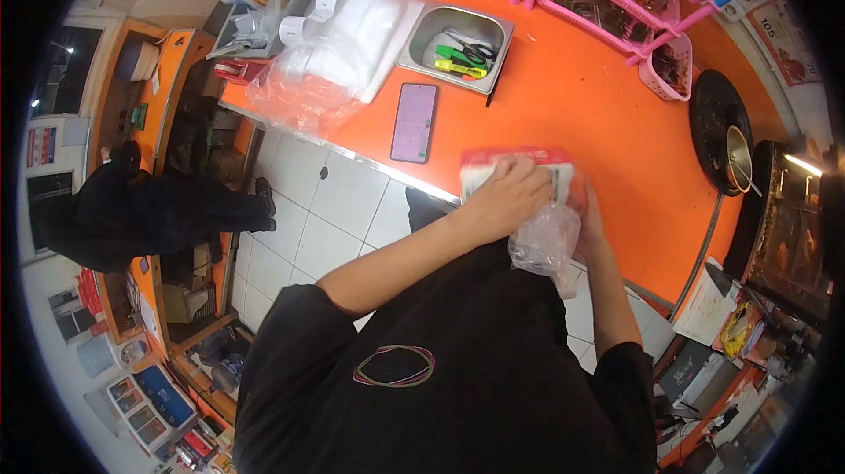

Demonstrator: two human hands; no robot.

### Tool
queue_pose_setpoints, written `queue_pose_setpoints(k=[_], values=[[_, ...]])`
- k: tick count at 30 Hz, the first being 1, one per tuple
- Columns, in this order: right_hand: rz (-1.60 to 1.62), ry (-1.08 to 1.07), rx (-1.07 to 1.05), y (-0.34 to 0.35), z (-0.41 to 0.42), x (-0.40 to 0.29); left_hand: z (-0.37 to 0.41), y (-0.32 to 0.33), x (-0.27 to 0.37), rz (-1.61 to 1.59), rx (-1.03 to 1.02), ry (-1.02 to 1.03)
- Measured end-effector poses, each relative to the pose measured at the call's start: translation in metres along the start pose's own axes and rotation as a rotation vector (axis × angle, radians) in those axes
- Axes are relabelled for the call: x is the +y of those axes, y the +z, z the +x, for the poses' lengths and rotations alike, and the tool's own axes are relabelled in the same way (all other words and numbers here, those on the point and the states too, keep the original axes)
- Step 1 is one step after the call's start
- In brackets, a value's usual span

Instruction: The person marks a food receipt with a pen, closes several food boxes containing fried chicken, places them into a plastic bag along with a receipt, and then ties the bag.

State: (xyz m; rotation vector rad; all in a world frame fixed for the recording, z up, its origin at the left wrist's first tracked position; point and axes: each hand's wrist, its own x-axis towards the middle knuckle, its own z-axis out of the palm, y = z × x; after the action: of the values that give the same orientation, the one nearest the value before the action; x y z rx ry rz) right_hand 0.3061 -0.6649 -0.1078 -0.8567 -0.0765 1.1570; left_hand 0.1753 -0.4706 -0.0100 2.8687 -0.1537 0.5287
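My left hand (518,187) grips a red-and-white printed package (553,158) from above, near the front edge of the orange counter. From under that hand hangs the loose part of a clear plastic bag (544,239), crumpled and gathered. At the right side of the package, my right hand (591,216) is closed around the bag's edge; its fingertips are blurred and partly hidden. A smartphone (414,123) with a lit screen lies flat on the counter, left of the package.
A steel tray (455,10) holds scissors (472,48) and highlighters (460,68). White plastic bags (356,32) lie to its left. Pink racks (587,5) stand at the back, a round black tray (716,124) at right. Another person (158,213) stands at left, beyond the tiled floor.
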Motion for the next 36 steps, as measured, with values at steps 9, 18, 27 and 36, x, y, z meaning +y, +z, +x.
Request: queue_pose_setpoints(k=[9,18,27,36], values=[[-0.657,0.217,-0.297,0.153,0.115,-0.058,0.003,0.007,-0.024,0.083,0.017,0.053],[-1.635,-0.66,-0.155,0.175,0.31,-0.05,-0.02,0.042,-0.049,-0.362,0.037,-0.581],[-2.108,-0.581,-0.152,0.166,0.363,-0.029,-0.037,0.008,-0.05,-0.625,0.051,-0.83],[-2.056,-0.466,-0.26,0.172,0.356,-0.033,-0.048,0.005,-0.051,-0.805,0.143,-0.672]])
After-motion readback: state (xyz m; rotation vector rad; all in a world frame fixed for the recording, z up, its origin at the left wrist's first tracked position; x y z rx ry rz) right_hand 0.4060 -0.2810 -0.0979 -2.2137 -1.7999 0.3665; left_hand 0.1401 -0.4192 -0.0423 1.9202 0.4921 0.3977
